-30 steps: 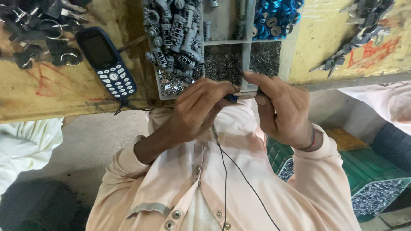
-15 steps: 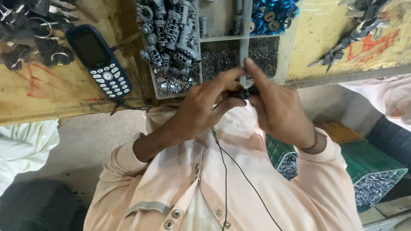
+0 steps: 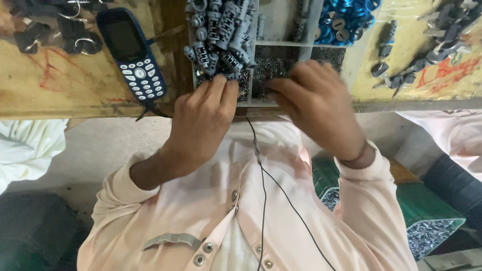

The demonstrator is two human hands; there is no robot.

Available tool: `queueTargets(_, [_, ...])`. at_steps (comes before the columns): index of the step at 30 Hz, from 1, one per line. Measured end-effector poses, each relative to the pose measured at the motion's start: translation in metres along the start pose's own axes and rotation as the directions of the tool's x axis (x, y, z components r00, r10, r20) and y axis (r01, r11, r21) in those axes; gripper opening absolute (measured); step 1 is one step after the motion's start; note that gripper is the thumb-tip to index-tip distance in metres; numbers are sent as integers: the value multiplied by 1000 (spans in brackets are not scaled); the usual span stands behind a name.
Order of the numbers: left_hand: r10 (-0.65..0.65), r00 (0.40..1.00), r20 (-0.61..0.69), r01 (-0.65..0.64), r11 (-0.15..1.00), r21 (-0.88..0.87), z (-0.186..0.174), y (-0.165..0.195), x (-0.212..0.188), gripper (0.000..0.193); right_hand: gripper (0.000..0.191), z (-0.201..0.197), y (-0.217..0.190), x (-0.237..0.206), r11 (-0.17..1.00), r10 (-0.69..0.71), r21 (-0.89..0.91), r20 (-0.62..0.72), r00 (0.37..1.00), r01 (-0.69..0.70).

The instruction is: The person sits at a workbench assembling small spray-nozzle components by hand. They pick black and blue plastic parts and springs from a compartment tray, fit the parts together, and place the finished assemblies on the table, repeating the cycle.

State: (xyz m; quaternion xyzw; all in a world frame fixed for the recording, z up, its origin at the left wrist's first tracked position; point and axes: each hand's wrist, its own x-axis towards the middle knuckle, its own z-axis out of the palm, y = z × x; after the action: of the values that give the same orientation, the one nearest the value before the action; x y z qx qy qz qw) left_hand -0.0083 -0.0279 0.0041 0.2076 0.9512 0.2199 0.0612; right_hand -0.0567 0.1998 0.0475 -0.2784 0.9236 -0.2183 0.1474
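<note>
A: Item one, left hand (image 3: 201, 120)?
B: Fingers curled, tips pressed into the heap of grey ribbed plastic parts (image 3: 221, 35) at the near edge of the divided tray (image 3: 281, 44). Whether it has pinched one, I cannot tell.

A: Item two, right hand (image 3: 316, 108)?
B: Blurred, fingers bent down over the compartment of small dark metal bits (image 3: 273, 70), just beside the left hand. What it holds, if anything, is hidden.

A: Further out?
B: Blue ring-shaped parts (image 3: 349, 15) in the far right compartment. A dark blue keypad phone (image 3: 133, 52) lies on the wooden desk (image 3: 65, 95) left of the tray, its lower end near the desk edge. Black clips with metal rings (image 3: 55, 30) beyond it. Loose grey pieces (image 3: 427, 40) on the yellow surface to the right. A thin black cable (image 3: 263, 190) hangs down the pale pink shirt.

A: Hazards?
B: In my judgement, the piled grey parts could spill over the tray's low rim if the fingers rake them; small bits would drop off the desk edge. The cable could snag a wrist; a nudge could tip the phone off.
</note>
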Motion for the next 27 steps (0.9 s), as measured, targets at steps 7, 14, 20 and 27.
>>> queueTargets(7, [-18,987,-159,-24,966,-258,-10,-2,-10,22,20,26,8,7,991,-129,-36,-2,992,129])
queueTargets(14, [-92,983,-156,3,868,-497,-6,-2,-13,26,17,22,-2,5,999,-53,-1,-54,997,53])
queueTargets(20, [-137,961,-241,-18,838,-545,-10,1,-17,27,13,18,12,-17,875,188,461,-43,981,-148])
queueTargets(27, [-253,967,-17,17,131,-991,17,26,3,16,11,28,16,-36,69,255,982,155,954,-178])
